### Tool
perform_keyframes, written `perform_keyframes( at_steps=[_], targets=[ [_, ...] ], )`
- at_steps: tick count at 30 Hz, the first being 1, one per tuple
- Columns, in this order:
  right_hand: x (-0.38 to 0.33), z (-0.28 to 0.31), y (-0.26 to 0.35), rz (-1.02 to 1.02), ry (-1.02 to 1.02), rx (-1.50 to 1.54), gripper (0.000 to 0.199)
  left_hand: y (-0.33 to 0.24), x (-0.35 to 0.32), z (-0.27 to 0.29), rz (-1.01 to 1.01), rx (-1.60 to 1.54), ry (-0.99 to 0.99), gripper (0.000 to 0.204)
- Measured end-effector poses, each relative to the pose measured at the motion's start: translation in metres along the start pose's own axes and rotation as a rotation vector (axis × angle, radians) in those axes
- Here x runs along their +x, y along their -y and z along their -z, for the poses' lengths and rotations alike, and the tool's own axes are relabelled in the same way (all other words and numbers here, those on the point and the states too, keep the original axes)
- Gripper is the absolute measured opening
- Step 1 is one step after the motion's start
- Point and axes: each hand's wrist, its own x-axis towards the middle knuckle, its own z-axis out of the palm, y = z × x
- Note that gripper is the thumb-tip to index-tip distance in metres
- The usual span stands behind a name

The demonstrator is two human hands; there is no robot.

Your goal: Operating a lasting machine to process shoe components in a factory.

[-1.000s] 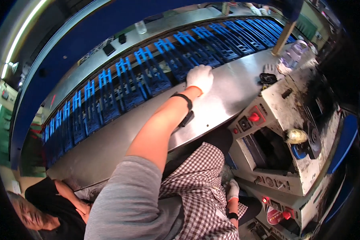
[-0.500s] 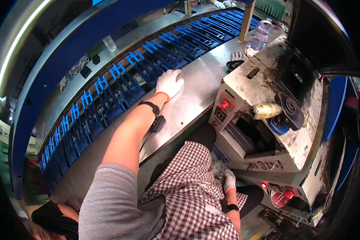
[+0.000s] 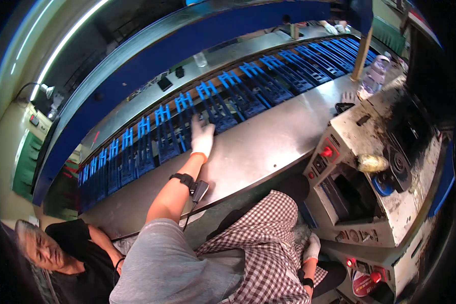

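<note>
My left hand [image 3: 202, 138], in a white glove with an orange cuff, reaches over the near edge of a row of blue slatted racks [image 3: 233, 106]. Its fingers are stretched out toward the bars, with nothing visible in them; whether they touch a bar I cannot tell. Low beside my lap, my right hand [image 3: 312, 247] is gloved too, with its fingers curled in. A grey, fuzzy-looking bundle [image 3: 301, 234] lies against those fingers; what they grip, if anything, is hidden. A checked apron [image 3: 268, 228] covers my lap.
A metal ledge [image 3: 258, 142] runs along the racks. On the right stands a stained machine box [image 3: 359, 116] with a red switch [image 3: 328, 152]. Behind it are a clear bottle [image 3: 375, 76] and a wooden post [image 3: 362, 55]. Another person [image 3: 76, 248] is at lower left.
My left hand has gone from resting on the ledge to reaching over the racks, its fingers now extended. The view has shifted, bringing the other person further in. My right hand stays by my lap.
</note>
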Motion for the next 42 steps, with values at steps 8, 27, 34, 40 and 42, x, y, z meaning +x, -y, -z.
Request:
perform_keyframes(
  at_steps=[8,27,34,40,42],
  targets=[
    [0.002,0.004,-0.006,-0.110,0.009,-0.076,0.034,0.119,0.044,0.149,0.665,-1.509,-0.376,0.024],
    [0.011,0.019,-0.020,-0.177,-0.048,-0.054,0.029,0.097,0.026,0.144,0.591,-1.654,-0.187,0.089],
    [0.008,0.015,-0.016,-0.145,-0.021,-0.056,0.030,0.097,0.031,0.139,0.573,-1.599,-0.143,0.092],
    [0.006,0.015,-0.012,-0.143,-0.029,-0.111,0.031,0.087,0.027,0.137,0.621,-1.643,-0.225,0.092],
    [0.010,0.020,-0.018,-0.137,-0.031,-0.095,0.032,0.088,0.030,0.136,0.624,-1.648,-0.208,0.092]
  ],
)
